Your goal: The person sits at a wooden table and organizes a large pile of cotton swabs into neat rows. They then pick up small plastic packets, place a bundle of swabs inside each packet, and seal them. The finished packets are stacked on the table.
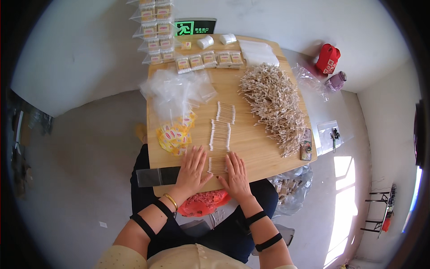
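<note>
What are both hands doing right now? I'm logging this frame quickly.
Left hand: open, flat on the table, touching the small row of cotton swabs.
Right hand: open, flat, touching the same row.

Bench [251, 148] pale wood. Cotton swabs [220, 135] white-tipped, tan sticks. Labels [175, 134] yellow with red marks. Bag [328, 58] red. Bracelet [170, 201] gold. Arm straps [268, 242] black.

Both arms reached forward from below. The left hand [192, 169] and the right hand [235, 176] lay flat, palms down, fingers spread, close together.
</note>
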Available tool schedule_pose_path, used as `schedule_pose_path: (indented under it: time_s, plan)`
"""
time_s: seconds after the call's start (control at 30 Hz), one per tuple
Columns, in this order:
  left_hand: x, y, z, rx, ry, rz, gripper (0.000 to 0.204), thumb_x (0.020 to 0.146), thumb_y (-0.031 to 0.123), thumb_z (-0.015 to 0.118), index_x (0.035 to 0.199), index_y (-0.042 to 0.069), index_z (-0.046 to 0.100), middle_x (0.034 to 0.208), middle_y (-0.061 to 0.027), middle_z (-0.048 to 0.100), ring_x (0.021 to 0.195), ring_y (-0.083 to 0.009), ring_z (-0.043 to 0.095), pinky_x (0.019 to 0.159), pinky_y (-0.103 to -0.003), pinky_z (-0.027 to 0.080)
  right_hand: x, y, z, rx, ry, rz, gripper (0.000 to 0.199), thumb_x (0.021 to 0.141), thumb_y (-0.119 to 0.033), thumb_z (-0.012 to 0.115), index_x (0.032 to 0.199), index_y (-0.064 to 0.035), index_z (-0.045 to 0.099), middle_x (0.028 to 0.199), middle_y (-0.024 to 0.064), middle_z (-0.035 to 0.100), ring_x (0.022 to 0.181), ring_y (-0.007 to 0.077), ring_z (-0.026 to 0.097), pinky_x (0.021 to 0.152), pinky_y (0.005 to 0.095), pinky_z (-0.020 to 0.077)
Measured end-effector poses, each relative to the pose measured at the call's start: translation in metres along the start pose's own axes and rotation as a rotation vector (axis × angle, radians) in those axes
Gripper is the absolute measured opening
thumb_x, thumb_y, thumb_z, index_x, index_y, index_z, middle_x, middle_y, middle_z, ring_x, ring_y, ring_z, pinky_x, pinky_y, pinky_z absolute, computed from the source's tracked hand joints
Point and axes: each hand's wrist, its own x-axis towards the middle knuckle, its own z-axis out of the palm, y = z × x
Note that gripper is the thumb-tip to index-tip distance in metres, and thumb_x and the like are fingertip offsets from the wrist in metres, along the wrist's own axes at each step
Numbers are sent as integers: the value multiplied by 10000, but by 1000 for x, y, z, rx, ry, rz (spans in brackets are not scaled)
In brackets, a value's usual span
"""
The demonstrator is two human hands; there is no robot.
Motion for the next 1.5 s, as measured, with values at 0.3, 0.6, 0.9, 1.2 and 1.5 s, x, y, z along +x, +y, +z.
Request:
schedule_pose_path:
  time_s: [0.3, 0.6, 0.9, 1.2, 1.5]
  plan:
    - [-2, 25, 11, 21, -101, -70, 1019, 1013, 714, 312, 1599, -115, 228, 1696, -285, 192, 1614, -375, 93, 1286, -593, -1, 4, -13, 31, -108, 19, 2, 902, 986, -532, 562, 1618, 31, 250, 1677, 318, 200, 1588, 451, 150, 1292, 557, 141]
    - [-1, 23, 15, 82, -79, -66, 990, 1014, 680, 373, 1596, -111, 249, 1693, -268, 227, 1614, -353, 119, 1285, -594, 16, 4, -16, 34, -128, 28, 22, 886, 1006, -554, 510, 1626, 20, 241, 1683, 322, 177, 1589, 455, 134, 1296, 553, 118]
    - [-1, 19, 13, -11, -49, -8, 798, 1037, 594, 444, 1618, 57, 341, 1701, -192, 265, 1598, -343, 194, 1257, -658, 20, 3, -14, 36, -131, 49, 38, 876, 997, -557, 505, 1631, -4, 261, 1691, 301, 183, 1596, 429, 134, 1296, 555, 110]
    - [-5, 19, 1, -87, -31, -52, 775, 1039, 561, 477, 1610, 52, 348, 1691, -210, 268, 1594, -357, 198, 1264, -634, 39, 5, -19, 39, -228, 12, 56, 904, 973, -587, 526, 1627, -11, 286, 1694, 291, 191, 1602, 413, 128, 1299, 550, 96]
    - [-10, -87, -47, -86, 406, -459, 438, 915, 269, 744, 1305, 134, 598, 1270, -103, 611, 1224, -320, 553, 1051, -497, 364, -5, -29, 30, -117, -7, 76, 986, 945, -607, 602, 1629, 13, 258, 1695, 315, 150, 1598, 439, 101, 1299, 547, 78]
